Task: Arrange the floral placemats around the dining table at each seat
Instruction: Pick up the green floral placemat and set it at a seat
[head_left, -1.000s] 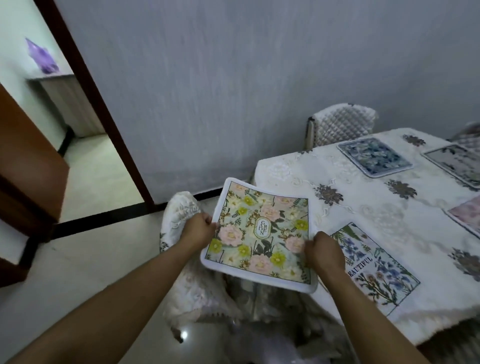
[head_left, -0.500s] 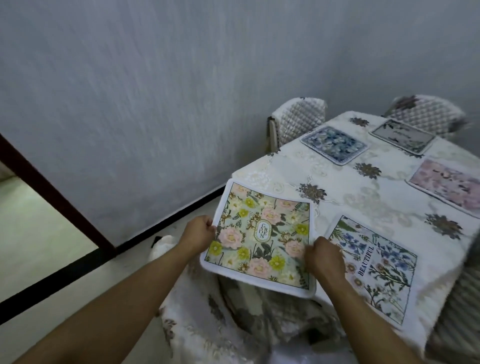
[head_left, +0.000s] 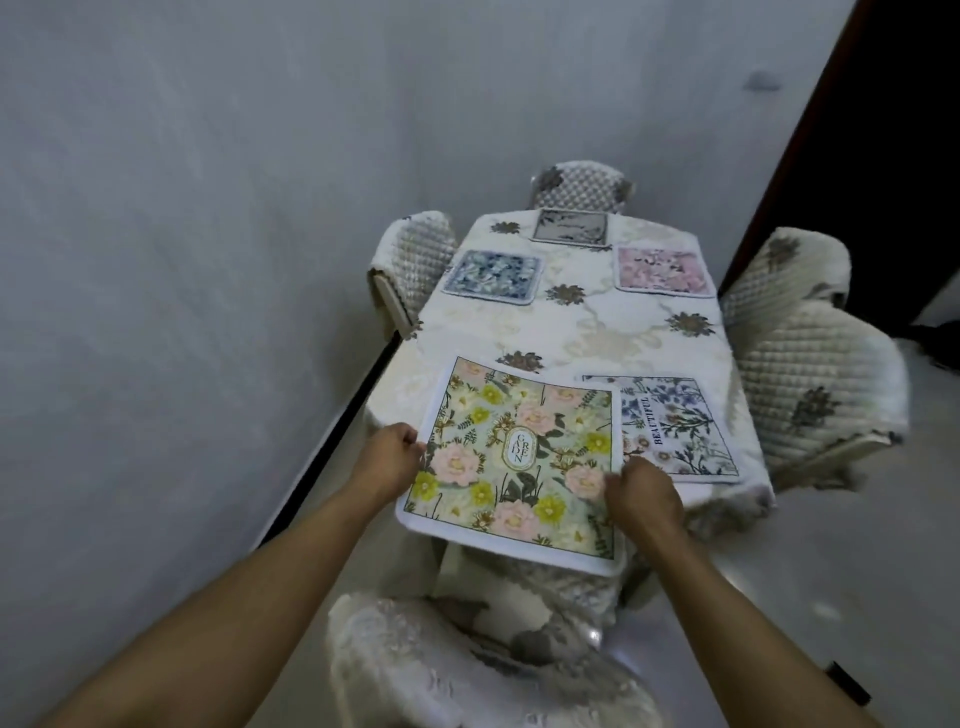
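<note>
I hold a green placemat (head_left: 514, 457) with pink and yellow flowers over the near end of the dining table (head_left: 587, 332); its near half overhangs the table edge. My left hand (head_left: 392, 460) grips its left edge and my right hand (head_left: 641, 493) grips its lower right part. On the white patterned tablecloth lie a white "BEAUTIFUL" placemat (head_left: 675, 426) at the near right, a blue placemat (head_left: 491, 274) at the far left, a pink placemat (head_left: 662, 270) at the far right and a grey placemat (head_left: 570, 226) at the far end.
Quilted cream chairs surround the table: one at the far end (head_left: 582, 184), one at the far left (head_left: 410, 260), two on the right (head_left: 810, 374), and one right below me (head_left: 467, 660). A grey wall (head_left: 182, 260) runs close along the left. A dark door frame (head_left: 810, 130) stands at the right.
The view has swung right, so the table now lies lengthwise ahead of me. The green placemat has moved further over the table's near end, still held by both hands.
</note>
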